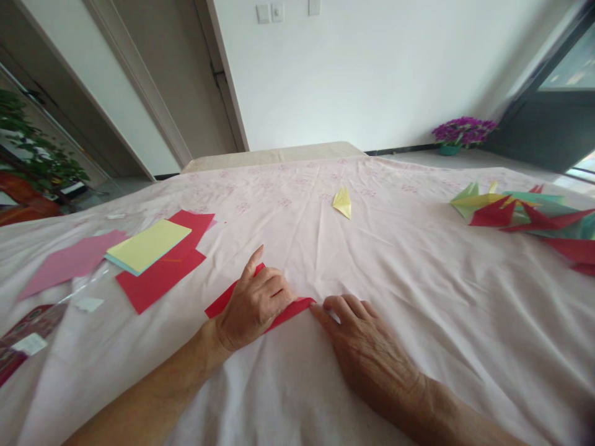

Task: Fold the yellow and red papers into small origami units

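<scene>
Creasing, seemingly: the left hand (255, 305) presses a folded red paper strip (294, 311); the right hand (367, 347) touches its corner alongside; whether either pinches is unclear. Next likely needs aligned edges.

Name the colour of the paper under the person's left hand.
Red paper; it shows best in the head view.

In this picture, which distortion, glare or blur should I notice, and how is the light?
Head view: wide-angle distortion, the door leaning noticeably; head view: the window at right pale and bright; head view: soft shading in folds of the tablecloth; head view: left hand and right hand fairly clear, the folded papers at right softer.
</scene>
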The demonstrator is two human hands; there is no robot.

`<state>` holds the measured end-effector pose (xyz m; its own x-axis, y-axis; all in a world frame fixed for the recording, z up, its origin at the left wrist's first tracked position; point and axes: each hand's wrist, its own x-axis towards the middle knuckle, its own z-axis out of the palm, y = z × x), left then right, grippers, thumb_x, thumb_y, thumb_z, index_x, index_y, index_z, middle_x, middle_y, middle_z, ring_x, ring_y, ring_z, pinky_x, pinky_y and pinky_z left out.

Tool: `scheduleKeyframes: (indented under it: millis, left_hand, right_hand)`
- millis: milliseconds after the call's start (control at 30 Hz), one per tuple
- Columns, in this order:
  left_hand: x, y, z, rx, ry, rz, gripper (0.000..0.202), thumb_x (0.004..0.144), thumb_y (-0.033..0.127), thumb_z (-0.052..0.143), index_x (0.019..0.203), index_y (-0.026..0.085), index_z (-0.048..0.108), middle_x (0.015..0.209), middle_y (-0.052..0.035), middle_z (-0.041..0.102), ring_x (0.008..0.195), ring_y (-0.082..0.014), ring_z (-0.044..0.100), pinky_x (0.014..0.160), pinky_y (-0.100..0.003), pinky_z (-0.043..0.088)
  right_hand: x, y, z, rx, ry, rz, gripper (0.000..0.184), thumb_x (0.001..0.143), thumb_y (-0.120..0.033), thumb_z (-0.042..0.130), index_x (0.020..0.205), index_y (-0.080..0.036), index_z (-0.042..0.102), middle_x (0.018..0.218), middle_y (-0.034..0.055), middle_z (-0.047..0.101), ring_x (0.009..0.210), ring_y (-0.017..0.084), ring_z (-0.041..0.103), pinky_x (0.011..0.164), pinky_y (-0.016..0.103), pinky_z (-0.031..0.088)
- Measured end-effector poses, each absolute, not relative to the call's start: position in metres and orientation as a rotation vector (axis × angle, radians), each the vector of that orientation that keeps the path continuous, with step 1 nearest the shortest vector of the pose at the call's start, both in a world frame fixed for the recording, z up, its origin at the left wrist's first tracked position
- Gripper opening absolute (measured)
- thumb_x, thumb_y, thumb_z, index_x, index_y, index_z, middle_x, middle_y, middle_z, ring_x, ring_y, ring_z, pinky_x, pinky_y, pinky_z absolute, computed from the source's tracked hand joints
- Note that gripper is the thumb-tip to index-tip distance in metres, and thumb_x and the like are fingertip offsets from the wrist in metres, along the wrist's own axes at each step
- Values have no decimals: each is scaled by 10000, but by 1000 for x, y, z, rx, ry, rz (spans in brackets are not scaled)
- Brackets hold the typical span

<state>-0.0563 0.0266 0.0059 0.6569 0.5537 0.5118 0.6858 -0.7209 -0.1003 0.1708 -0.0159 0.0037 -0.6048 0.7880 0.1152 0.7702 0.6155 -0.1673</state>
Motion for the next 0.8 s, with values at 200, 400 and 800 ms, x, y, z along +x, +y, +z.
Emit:
scheduleKeyframes:
  millis: [200,400,800]
  left_hand:
    - [-58,23,4,-2594,-1004,-583,147,908,150,516,837,202,634,780,22,608,840,-144,550,1138,-614,143]
    - [-58,23,4,-2603,-971,-572,171,905,133,515,925,228,656,778,25,595,812,-140,532,1125,-636,136]
    - [-59,27,5,-2674,-967,-573,194,914,167,514,944,258,683,792,16,579,845,-151,524,1129,-632,145]
  right_hand:
    - [172,-16,5,-1289,-2671,144,285,866,-95,508,1123,-212,552,1019,60,549,849,194,478,754,340,370]
    - [173,-14,6,-1291,-2675,208,272,877,-106,507,1128,-204,546,1025,61,547,874,195,481,774,335,372]
    - [175,-10,7,-1277,-2689,201,281,873,-121,532,1137,-215,552,1044,60,555,899,203,478,777,338,370]
